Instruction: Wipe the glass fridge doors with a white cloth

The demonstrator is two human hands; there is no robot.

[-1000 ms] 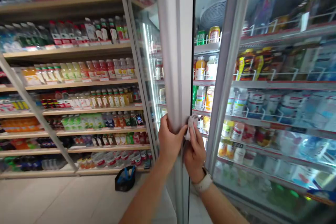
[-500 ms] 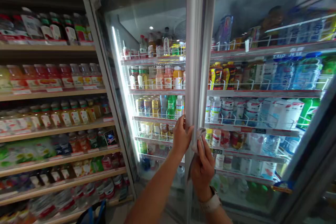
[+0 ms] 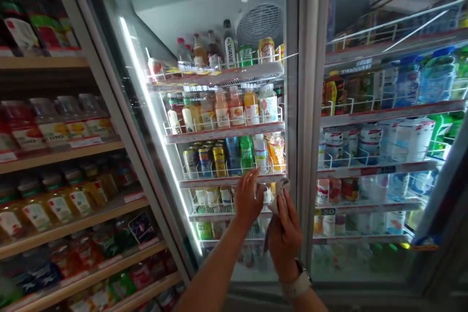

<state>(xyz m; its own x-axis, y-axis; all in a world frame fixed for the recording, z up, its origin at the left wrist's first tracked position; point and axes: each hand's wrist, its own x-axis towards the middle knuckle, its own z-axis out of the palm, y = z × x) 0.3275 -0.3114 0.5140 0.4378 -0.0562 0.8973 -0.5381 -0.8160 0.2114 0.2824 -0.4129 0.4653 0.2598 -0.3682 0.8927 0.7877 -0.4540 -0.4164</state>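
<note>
While up close at a glass-door drinks cooler [image 3: 106, 92], left to right:

Far left: wooden shelves [image 3: 44, 62] outside the cooler, rows of juice bottles [image 3: 60, 207] with white labels, tilted by the wide view.

Left door: an LED strip [image 3: 151, 112] glowing down the inner side of the frame; wire racks [image 3: 223, 131] packed with drinks; a tall WAVE bottle [image 3: 229, 48] on the top rack; a round grey fan [image 3: 259, 24] behind it; metal cans [image 3: 205, 162] two racks lower.

Left hand [image 3: 249, 196]: spread open, palm toward the glass, fingers pointing up, low on the left door, just beside the cloth.

Grey cloth [image 3: 278, 196]: bunched against the door's inner edge, between the two hands, a fold hanging below the right hand's grip.

Right hand [image 3: 285, 239]: thumb and fingers pinching the cloth, close to the centre door frame.

Right wrist: a white-strapped watch [image 3: 298, 285] just above the near edge of the view.

Centre door frame [image 3: 310, 83]: upright, pale metal, just right of the cloth, with no hand on it.

Right door: racks of blue-labelled water bottles [image 3: 437, 80] high up, white tubs [image 3: 334, 148] lower down, all behind glass.
</note>
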